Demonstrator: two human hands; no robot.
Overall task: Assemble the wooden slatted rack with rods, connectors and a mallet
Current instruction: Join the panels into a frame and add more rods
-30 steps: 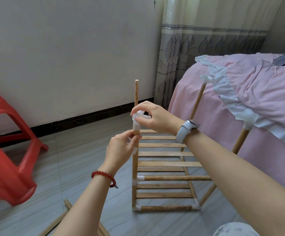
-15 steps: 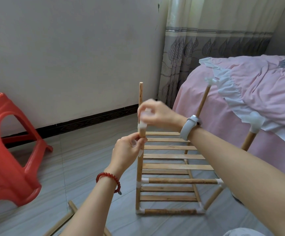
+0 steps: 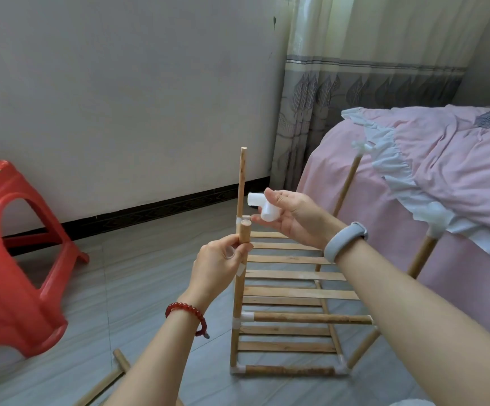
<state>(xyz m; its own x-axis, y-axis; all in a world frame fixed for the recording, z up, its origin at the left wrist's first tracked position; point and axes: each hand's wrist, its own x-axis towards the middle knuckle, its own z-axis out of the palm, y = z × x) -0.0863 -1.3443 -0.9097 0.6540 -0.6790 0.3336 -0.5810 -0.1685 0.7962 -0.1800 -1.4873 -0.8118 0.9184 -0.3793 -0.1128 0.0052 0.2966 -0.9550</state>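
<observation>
The wooden rack (image 3: 290, 291) stands on the floor just beside the pink bed (image 3: 431, 171). Her left hand (image 3: 220, 265) grips its near upright rod (image 3: 239, 288) below the bare top end. Her right hand (image 3: 293, 218) pinches a white connector (image 3: 264, 206) just above that end, apart from it.

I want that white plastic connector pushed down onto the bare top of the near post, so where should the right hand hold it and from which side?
Hold the connector by its side arm, coming from the right as the right hand does now. That leaves an open socket free to face down over the bare post top, which the left hand grips just below.
</observation>
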